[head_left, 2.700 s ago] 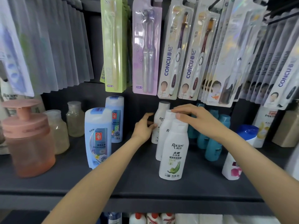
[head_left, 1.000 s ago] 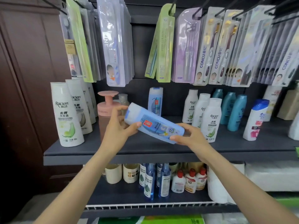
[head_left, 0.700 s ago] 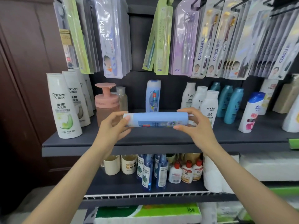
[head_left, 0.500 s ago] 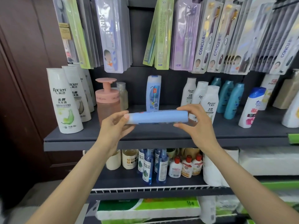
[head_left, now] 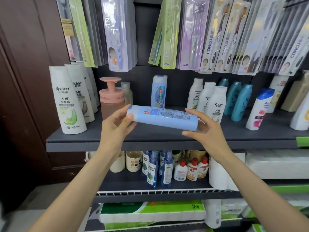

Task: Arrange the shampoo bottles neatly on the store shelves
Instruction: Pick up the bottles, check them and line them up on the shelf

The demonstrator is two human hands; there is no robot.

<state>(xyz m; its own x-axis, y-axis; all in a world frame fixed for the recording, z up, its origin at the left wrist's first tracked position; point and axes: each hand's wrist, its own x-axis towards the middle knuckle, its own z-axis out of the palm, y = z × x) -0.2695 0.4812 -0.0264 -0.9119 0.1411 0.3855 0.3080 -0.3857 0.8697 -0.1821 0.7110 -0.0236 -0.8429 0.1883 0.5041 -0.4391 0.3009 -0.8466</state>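
Head view: since the earlier frame the blue shampoo bottle (head_left: 163,119) has rolled, its printed back label now facing up. It lies level above the dark shelf (head_left: 167,141), the left hand (head_left: 115,128) gripping its cap end and the right hand (head_left: 206,129) its base. A matching blue bottle (head_left: 158,91) stands upright behind.

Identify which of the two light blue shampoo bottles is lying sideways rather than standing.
The held blue bottle, gripped sideways at its ends by both hands. The other blue bottle stands upright on the shelf.

Both forearms bare; no sleeves, rings or watch visible.
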